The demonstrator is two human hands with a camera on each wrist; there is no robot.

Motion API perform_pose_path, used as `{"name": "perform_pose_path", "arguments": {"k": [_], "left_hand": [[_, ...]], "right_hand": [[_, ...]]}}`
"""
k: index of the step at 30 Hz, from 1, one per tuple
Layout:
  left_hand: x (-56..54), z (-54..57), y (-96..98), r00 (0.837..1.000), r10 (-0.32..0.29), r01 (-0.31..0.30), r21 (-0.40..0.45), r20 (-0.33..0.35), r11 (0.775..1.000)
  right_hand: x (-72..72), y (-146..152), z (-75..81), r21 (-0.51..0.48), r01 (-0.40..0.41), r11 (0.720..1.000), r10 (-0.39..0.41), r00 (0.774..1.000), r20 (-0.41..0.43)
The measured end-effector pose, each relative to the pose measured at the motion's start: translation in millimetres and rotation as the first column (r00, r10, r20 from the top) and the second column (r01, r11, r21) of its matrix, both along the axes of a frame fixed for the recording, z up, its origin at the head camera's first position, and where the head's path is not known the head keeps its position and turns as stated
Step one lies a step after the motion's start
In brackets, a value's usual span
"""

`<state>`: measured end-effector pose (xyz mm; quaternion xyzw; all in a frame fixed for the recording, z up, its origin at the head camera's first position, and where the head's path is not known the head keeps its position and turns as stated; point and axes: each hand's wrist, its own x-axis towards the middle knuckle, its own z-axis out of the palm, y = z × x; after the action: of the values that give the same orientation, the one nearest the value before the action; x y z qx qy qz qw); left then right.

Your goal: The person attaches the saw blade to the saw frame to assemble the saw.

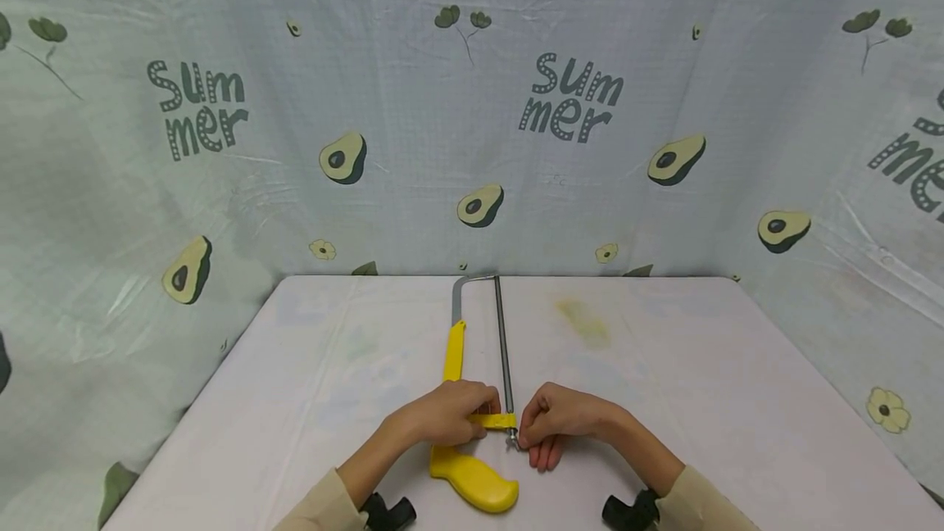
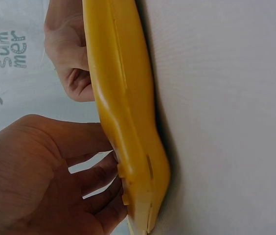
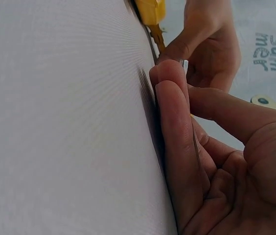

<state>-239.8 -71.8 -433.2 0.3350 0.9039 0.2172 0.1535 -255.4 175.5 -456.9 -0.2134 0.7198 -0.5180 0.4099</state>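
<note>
A hacksaw (image 1: 455, 351) with a yellow handle (image 1: 475, 482) and a grey front bow lies on the white-covered table, its handle toward me. My left hand (image 1: 450, 412) grips the yellow frame just ahead of the handle, fingers curled by the short yellow arm (image 1: 494, 421). In the left wrist view the handle (image 2: 128, 107) runs past that hand (image 2: 55, 171). A small metal wing nut (image 1: 512, 438) sits at the near end of the blade (image 1: 504, 342). With thumb and index finger my right hand (image 1: 556, 420) pinches at the wing nut; in the right wrist view the fingers (image 3: 177, 127) hide it.
The table (image 1: 664, 367) carries a pale cover with a faint yellowish stain (image 1: 583, 322) at the back. Behind and beside it hangs a printed cloth (image 1: 413, 105) with avocados and lettering. Black wrist devices (image 1: 633, 510) show near both sleeves.
</note>
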Motion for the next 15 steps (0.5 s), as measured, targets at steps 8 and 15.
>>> {"name": "perform_pose_path", "arguments": {"k": [8,15], "left_hand": [[0.2,0.4,0.4,1.0,0.004,-0.004,-0.009,0.005,1.0],[0.4,1.4,-0.1,1.0,0.004,-0.004,-0.004,0.004,1.0]], "right_hand": [[0.6,0.5,0.4,-0.013,-0.006,1.0,0.006,1.0,0.011],[-0.2,-0.2,0.4,-0.011,-0.007,1.0,0.007,1.0,0.012]]}}
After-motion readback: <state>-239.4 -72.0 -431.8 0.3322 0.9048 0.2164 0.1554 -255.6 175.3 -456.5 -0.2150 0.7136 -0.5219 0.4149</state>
